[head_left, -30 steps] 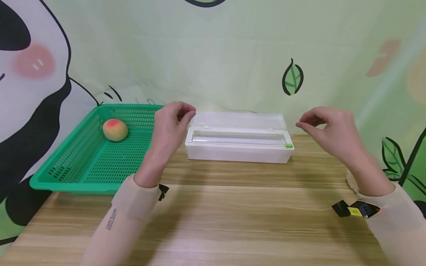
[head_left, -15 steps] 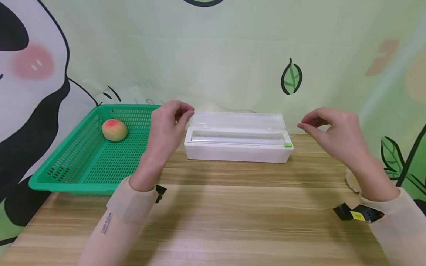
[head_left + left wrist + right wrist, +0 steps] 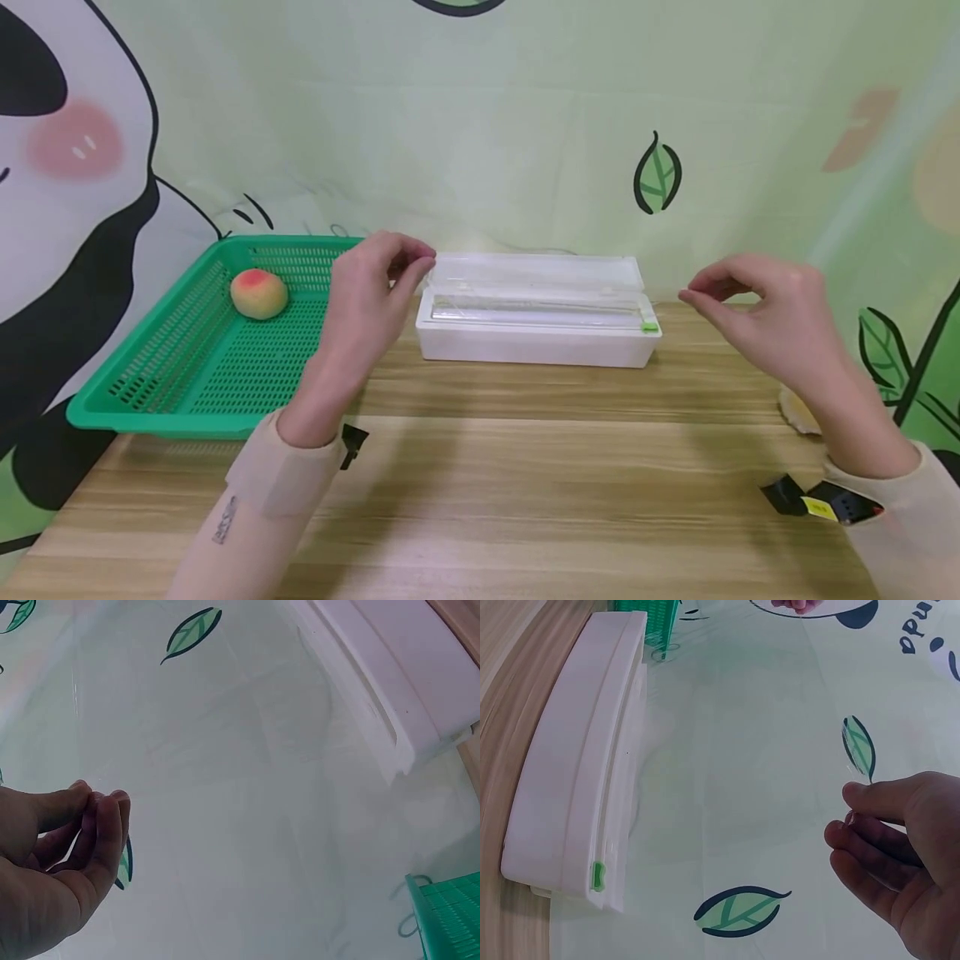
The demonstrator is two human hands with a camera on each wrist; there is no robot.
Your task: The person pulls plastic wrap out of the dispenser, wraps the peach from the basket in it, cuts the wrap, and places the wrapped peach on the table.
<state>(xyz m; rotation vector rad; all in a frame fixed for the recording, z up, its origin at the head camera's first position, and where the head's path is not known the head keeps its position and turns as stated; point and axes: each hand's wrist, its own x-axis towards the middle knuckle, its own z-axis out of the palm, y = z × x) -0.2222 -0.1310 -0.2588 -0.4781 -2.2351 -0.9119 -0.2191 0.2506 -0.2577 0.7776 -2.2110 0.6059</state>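
Note:
A white cling film dispenser (image 3: 536, 346) stands on the table by the back cloth, its clear lid tipped up and a green slide cutter (image 3: 649, 327) at its right end. Clear cling film (image 3: 536, 310) shows as wrinkled glints over the dispenser's slot; its outline in the air is too transparent to trace. My left hand (image 3: 367, 304) is raised at the dispenser's left end, pinching the film between thumb and fingertips. To the right of the dispenser, my right hand (image 3: 772, 325) holds the same pinch at about equal height. Both wrist views show thumb and fingertips together.
On the left sits a green plastic basket (image 3: 168, 422) with a peach (image 3: 259, 293) inside. A pale rounded thing (image 3: 798, 412) is partly hidden behind my right wrist. Wood-grain table (image 3: 570, 500) spreads in front, and a printed cloth (image 3: 525, 150) hangs behind.
Both hands have drawn slightly nearer to me and farther apart, the right one moving right and down. Film over the slot looks more wrinkled. Dispenser, basket and peach stay put.

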